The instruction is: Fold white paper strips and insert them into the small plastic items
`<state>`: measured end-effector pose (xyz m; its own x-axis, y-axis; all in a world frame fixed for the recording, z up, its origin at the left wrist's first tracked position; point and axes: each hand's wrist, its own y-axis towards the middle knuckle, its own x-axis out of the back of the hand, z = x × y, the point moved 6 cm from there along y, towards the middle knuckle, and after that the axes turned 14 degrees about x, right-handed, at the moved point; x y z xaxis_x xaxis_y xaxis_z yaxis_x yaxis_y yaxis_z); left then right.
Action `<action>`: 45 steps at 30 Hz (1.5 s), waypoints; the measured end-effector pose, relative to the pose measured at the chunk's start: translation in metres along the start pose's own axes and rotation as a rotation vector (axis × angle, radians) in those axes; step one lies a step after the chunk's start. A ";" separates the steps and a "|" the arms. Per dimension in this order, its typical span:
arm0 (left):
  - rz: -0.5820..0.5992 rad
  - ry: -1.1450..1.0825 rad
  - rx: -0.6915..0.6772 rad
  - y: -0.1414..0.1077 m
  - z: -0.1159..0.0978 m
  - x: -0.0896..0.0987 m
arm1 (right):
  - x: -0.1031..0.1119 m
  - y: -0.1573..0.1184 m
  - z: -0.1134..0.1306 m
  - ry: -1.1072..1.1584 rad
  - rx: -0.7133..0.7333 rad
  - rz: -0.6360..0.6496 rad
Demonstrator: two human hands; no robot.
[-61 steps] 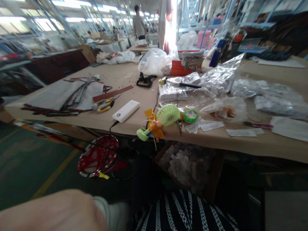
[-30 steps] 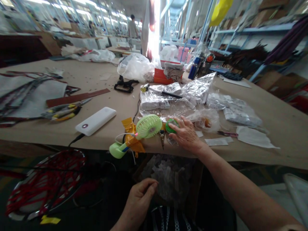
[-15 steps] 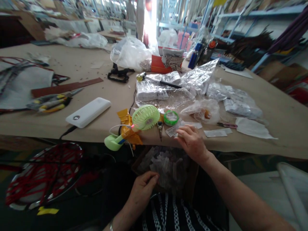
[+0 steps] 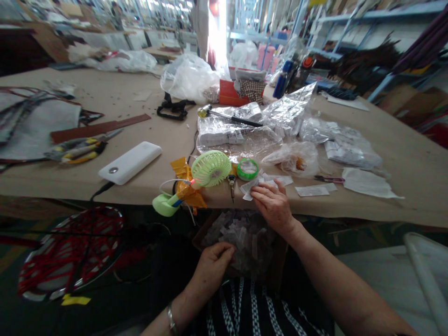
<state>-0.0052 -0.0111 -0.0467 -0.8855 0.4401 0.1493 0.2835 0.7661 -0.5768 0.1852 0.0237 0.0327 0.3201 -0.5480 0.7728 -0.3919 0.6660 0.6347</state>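
My left hand is above my lap, in front of the table edge. Its thumb and forefinger are pinched together; anything between them is too small to make out. My right hand lies palm down at the table's front edge, fingers extended over several whitish strips. Its fingertips touch the strips, and the thumb is hidden. Just left of the strips stands a green round tub with something white inside. Below the table edge, a box holds a heap of translucent pieces.
A green fan and a pointed screwdriver-like tool are left of the tub. A white power bank, pliers, a hammer on plastic bags, a knotted bag and a pink-handled tool lie on the table.
My right hand has moved slightly left and down over the strips, its fingers now pressing on them. My left hand has risen a little, still pinched.
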 end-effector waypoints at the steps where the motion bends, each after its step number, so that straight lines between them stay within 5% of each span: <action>1: 0.012 -0.018 -0.001 0.001 -0.004 -0.002 | 0.000 0.000 -0.001 0.013 0.003 -0.013; 8: 0.285 -0.463 0.198 0.009 -0.019 -0.037 | 0.019 -0.003 0.003 0.155 0.041 -0.191; 13: 0.519 -0.948 0.303 0.015 -0.045 -0.062 | 0.032 -0.021 0.035 0.243 0.177 -0.143; 19: 0.404 -0.931 0.260 0.023 -0.060 -0.067 | 0.037 -0.037 0.048 0.266 0.193 -0.035; 25: 0.305 -0.727 0.311 0.020 -0.054 -0.065 | 0.030 -0.029 -0.012 -0.052 -0.106 0.087; 29: 0.266 -0.674 0.316 0.022 -0.048 -0.063 | 0.018 -0.030 -0.028 -0.163 -0.121 0.201; 41: 0.230 -0.643 0.355 0.023 -0.055 -0.065 | 0.032 -0.047 -0.034 0.167 -0.130 -0.200; 45: 0.281 -0.706 0.354 0.024 -0.061 -0.072 | 0.043 -0.048 -0.008 0.267 -0.018 -0.249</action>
<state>0.0880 0.0037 -0.0227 -0.8550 0.1056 -0.5077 0.5001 0.4271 -0.7533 0.2245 -0.0273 0.0356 0.6188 -0.5444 0.5664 -0.2593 0.5390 0.8014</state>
